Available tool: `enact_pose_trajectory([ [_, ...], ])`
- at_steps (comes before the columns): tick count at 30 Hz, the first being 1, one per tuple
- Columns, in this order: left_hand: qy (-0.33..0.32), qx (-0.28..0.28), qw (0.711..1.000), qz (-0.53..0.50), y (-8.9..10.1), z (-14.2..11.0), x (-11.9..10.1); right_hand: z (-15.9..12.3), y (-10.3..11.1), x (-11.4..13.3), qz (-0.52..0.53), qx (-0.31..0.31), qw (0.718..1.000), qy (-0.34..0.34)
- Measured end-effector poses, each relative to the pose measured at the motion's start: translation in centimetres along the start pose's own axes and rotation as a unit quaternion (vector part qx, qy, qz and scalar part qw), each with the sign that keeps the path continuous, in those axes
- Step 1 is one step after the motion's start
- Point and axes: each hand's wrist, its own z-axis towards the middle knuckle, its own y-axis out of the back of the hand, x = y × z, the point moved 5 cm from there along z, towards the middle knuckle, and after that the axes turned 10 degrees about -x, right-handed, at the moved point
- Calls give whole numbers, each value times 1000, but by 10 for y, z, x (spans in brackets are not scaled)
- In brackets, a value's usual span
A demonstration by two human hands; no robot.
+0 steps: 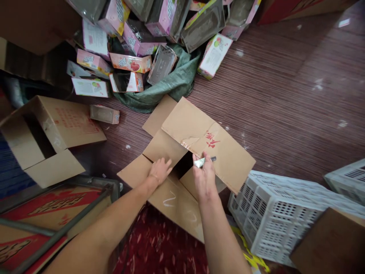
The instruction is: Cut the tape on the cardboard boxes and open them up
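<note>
Carefully, my right hand (204, 176) grips a silver-and-black tool (199, 163); my left hand (160, 171), half-curled, touches the carton (178, 201). Slipping could tear it.

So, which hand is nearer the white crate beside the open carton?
Right. The right hand is left of the white crate in view; the left hand is farther left, over the carton.

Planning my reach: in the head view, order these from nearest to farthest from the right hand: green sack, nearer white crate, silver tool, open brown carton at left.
From the right hand:
1. Silver tool: held in it.
2. Nearer white crate: to its right.
3. Green sack: ahead, slightly left.
4. Open brown carton: far left.
</note>
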Motion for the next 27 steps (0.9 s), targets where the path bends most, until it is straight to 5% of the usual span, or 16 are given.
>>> enact_pose_trajectory([
  [2, -17, 33, 997, 74, -11, -24, 20, 0, 4, -4, -10, -6, 1000, -7],
  [5, 82, 50, 994, 52, -25, -22, 37, 1, 6, -9, -5, -3, 1000, -17],
  [9, 102, -10, 995, -16, -31, 23, 8, 7, 3, -7, 12, 24, 1000, -11],
  [11, 88, -55, 982, -156, -28, 46, -16, 9, 0, -5, 12, 30, 999, -8],
  [14, 139, -56, 874, -463, -28, 72, -40, 9, -5, -3, 17, 44, 999, -13],
  [17, 192, -27, 782, -592, -31, 86, -53, 6, -8, 1, 17, 56, 998, -11],
  [23, 247, -93, 701, -662, -28, 97, -52, 5, -5, 3, -9, 59, 998, 9],
  [27, 253, -90, 693, -669, -25, 102, -54, 15, -9, -7, 9, 83, 996, 34],
])
